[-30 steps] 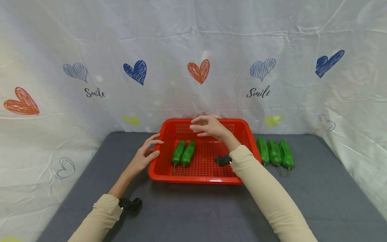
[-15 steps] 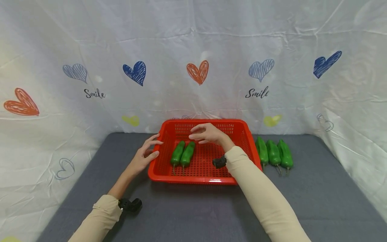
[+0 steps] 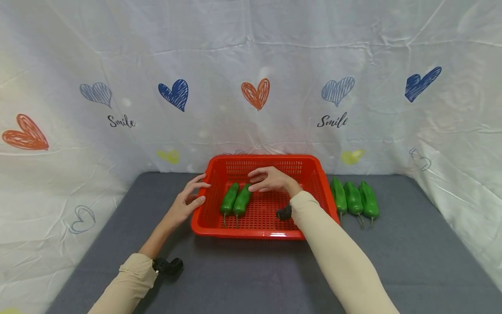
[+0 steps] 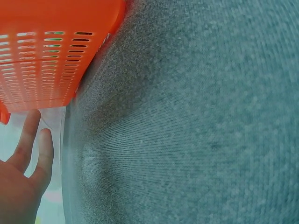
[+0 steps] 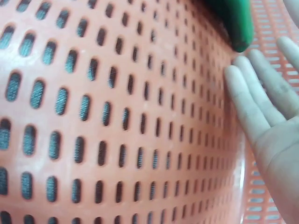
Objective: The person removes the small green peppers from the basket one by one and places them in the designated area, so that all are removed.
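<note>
Green peppers, two, in red basket; left hand at its rim, fingers apart; right hand near peppers, thumb and fingers apart.

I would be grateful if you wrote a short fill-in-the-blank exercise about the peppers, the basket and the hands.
1. Exactly ____ green peppers lie inside the red basket.
2. Another ____ peppers lie on the grey table.
3. Those outside are on the basket's ____ side, as the person sees it.
4. The person's ____ hand is at the basket's rim; the other hand is over its interior.

Missing words: two; three; right; left.
</note>
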Available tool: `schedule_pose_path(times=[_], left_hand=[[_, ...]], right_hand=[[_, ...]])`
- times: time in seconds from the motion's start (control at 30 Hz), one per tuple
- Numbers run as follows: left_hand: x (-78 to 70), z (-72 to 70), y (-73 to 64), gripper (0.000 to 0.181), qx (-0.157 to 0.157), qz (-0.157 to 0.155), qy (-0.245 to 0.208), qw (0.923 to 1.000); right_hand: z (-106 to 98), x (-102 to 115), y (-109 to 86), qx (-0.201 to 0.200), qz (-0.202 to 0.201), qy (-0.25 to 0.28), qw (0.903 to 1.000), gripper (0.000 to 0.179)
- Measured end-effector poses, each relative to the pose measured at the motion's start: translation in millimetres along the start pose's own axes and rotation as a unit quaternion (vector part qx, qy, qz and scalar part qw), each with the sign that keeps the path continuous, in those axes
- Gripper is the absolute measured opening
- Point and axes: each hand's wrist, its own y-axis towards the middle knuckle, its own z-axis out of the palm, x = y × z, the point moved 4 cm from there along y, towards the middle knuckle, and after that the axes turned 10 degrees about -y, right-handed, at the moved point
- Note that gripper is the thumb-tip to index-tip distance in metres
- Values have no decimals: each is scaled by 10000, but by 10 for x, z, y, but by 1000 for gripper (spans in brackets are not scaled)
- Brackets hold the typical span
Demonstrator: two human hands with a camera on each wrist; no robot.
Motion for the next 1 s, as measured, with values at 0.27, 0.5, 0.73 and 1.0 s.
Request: schedule_pose_path(times=[0.27,0.5,0.73,1.0], left_hand=[[1,0,-2,36,37,-12,-109,9999],[7,-3,-3,36,29,-41,-127,9999],[2,5,-3,36,3,-26,-58,10000],[-29,17,-6,36,-16,-51,4,10000]], right_hand=[[35,-40,12,-12,-131,-123,9998,56],[53,-39,51,-38,-285,-478,9984,56],[87,-4,85,39,-466,-889,9949,56],[164,66,152,160,-454,-1041,9934,56]])
